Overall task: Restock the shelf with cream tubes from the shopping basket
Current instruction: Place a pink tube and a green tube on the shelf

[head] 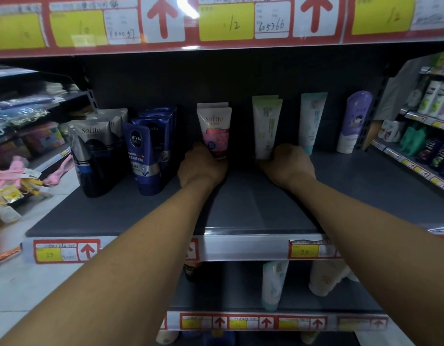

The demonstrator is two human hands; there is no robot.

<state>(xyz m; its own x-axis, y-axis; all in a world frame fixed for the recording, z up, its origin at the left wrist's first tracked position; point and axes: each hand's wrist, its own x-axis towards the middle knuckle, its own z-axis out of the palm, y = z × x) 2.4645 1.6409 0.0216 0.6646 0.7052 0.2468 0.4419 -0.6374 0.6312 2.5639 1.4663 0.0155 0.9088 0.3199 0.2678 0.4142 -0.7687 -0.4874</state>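
While both arms reached deep into the shelf (pixel 353 196), the scene read as follows:

Left hand (pixel 201 166): curled round the base of the pink tube (pixel 214 131), fingers hidden behind it, thumb side against the cap end; tube upright.

Right hand (pixel 288 163): closed on the bottom of the green tube (pixel 267 126), knuckles toward camera; tube stood upright, leaning back slightly.

Pink tube: marked "Softto", mid-shelf, a second like tube just behind it.

Green tube: pale green and white, right of the pink one, apart from it; another like tube right behind.

Teal tube (pixel 312 121): upright, just right of the right hand, not touched.

Purple bottle (pixel 354 121): far right of the shelf, near the upright post.

Nivea tubes (pixel 141 156): dark blue, row left of the pink tube, front one tilted forward.

Grey Softto tubes (pixel 91 151): leftmost row, beside the Nivea ones.

Shelf: dark grey, front half bare, price tags (pixel 304 250) on its edge strip.

Lower shelf: pale tubes (pixel 273 283) lay tilted under the right arm.

Basket: out of view.

Side racks: other goods left and right, blurred.
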